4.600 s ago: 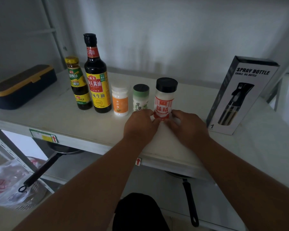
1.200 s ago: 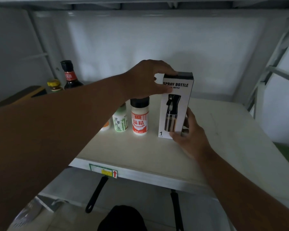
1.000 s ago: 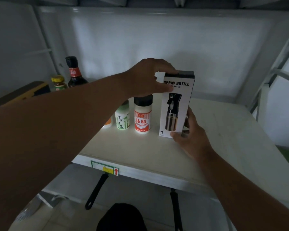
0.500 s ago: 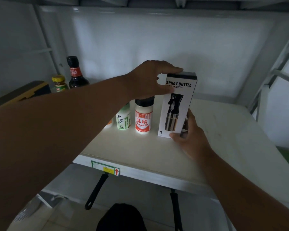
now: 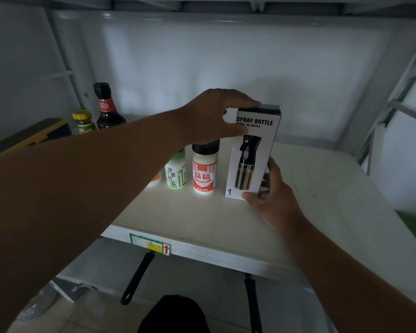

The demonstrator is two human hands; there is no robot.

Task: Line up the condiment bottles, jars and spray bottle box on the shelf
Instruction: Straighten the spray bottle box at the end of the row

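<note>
The white spray bottle box (image 5: 251, 155) stands upright on the shelf (image 5: 202, 217), right of the red-labelled jar with a black cap (image 5: 204, 171). My left hand (image 5: 211, 116) grips the box's top, fingers over it and thumb on its front. My right hand (image 5: 271, 195) holds the box's lower right corner. Left of the red jar stand a green-labelled jar (image 5: 175, 171) and a sliver of an orange-labelled jar (image 5: 155, 180), mostly hidden by my left arm. Behind the arm rise a dark soy sauce bottle (image 5: 106, 109) and a yellow-capped bottle (image 5: 83, 121).
A dark case with a yellow edge (image 5: 27, 135) lies at the shelf's far left. Two black pan handles (image 5: 136, 277) hang below the shelf's front edge. Bare shelf surface stretches to the right of the box, bounded by the metal frame (image 5: 380, 121).
Since 4.6 s ago the box has come from the far right to beside the red-labelled jar. Over the last second its top tilted slightly right while both hands kept hold.
</note>
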